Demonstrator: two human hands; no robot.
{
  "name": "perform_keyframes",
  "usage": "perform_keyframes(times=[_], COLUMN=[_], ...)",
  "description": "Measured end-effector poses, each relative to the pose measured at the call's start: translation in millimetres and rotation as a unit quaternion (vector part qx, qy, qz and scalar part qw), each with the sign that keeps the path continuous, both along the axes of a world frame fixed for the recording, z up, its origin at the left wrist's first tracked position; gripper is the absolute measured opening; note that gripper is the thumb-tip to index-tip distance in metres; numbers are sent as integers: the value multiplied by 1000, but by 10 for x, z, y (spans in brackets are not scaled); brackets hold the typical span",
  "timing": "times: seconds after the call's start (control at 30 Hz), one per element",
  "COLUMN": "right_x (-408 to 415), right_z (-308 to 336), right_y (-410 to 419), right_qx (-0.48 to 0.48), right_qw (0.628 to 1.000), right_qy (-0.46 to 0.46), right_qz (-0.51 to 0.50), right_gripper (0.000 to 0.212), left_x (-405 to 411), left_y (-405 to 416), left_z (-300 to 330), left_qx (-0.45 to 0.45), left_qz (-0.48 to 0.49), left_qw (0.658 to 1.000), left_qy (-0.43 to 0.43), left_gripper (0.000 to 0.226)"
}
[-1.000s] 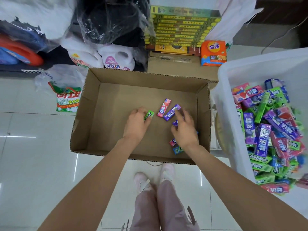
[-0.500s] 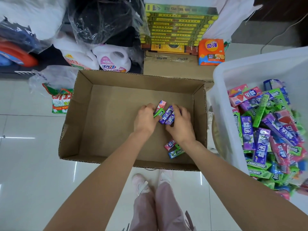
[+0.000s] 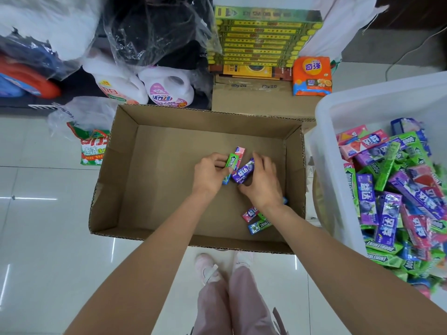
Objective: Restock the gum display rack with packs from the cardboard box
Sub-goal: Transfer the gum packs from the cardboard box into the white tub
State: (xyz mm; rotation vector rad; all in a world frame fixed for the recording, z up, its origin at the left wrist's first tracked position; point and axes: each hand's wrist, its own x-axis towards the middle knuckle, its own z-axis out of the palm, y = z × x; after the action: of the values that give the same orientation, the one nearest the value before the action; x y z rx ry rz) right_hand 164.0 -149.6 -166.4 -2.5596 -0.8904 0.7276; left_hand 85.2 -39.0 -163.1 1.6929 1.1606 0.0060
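Note:
An open cardboard box (image 3: pixel 116 189) stands on the floor in front of me. Both hands are inside it, close together. My left hand (image 3: pixel 209 174) grips a green gum pack (image 3: pixel 231 162) with a pink pack (image 3: pixel 239 153) behind it. My right hand (image 3: pixel 262 181) holds a purple gum pack (image 3: pixel 244 171) between thumb and fingers. Near the box's front right, a pink pack (image 3: pixel 250 213) and a green-blue pack (image 3: pixel 260 224) lie loose on the bottom. A white plastic bin (image 3: pixel 338 146) at the right is heaped with several gum packs (image 3: pixel 396 189).
Behind the box stand two detergent jugs (image 3: pixel 167 88), plastic bags (image 3: pixel 150 27), a stack of yellow-green flat boxes (image 3: pixel 263 37) on a closed carton and an orange packet (image 3: pixel 312 74). A green-red bag (image 3: pixel 93 146) lies at left. My feet (image 3: pixel 217 264) are just before the box.
Both hands came together at the middle of the box and gathered the loose pink, green and purple packs; those packs now sit in my grip, slightly raised.

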Motion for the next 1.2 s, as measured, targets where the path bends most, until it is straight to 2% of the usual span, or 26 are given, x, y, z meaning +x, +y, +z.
perform_keyframes(times=[0.2, 0.33, 0.4, 0.5, 0.63, 0.77, 0.93, 1.1, 1.2], right_x=[-14, -32, -21, -8, 27, 33, -45, -189, -319], right_z=[-33, 15, 22, 42, 117, 58, 82, 323, 514], right_y=[10, 2, -5, 11, 46, 56, 67, 91, 93], right_qx=[65, 71, 54, 69, 88, 83, 135, 216, 252], right_qw=[995, 982, 974, 972, 953, 942, 910, 864, 854], right_qy=[67, 93, 110, 148, 198, 220, 280, 347, 355], right_qz=[-36, -147, -188, -168, -212, -241, -276, -293, -285], right_gripper=[81, 76, 60, 30, 29, 28, 23, 20, 22], left_x=[183, 220, 201, 176, 174, 121, -59, -250, -398], left_y=[-20, -37, -55, -82, -90, -111, -109, -89, -63], left_z=[4, -27, -62, -82, -50, -35, 74, 340, 468], left_qx=[-52, -73, -67, -78, -100, -79, -90, -183, -174], left_qz=[-10, -16, -29, -18, 12, 11, 28, 103, 110], left_qw=[998, 996, 996, 996, 995, 997, 994, 967, 963], left_qy=[34, 43, 48, 36, 26, 16, -48, -146, -175], left_gripper=[38, 35, 32, 28, 27, 25, 23, 24, 26])
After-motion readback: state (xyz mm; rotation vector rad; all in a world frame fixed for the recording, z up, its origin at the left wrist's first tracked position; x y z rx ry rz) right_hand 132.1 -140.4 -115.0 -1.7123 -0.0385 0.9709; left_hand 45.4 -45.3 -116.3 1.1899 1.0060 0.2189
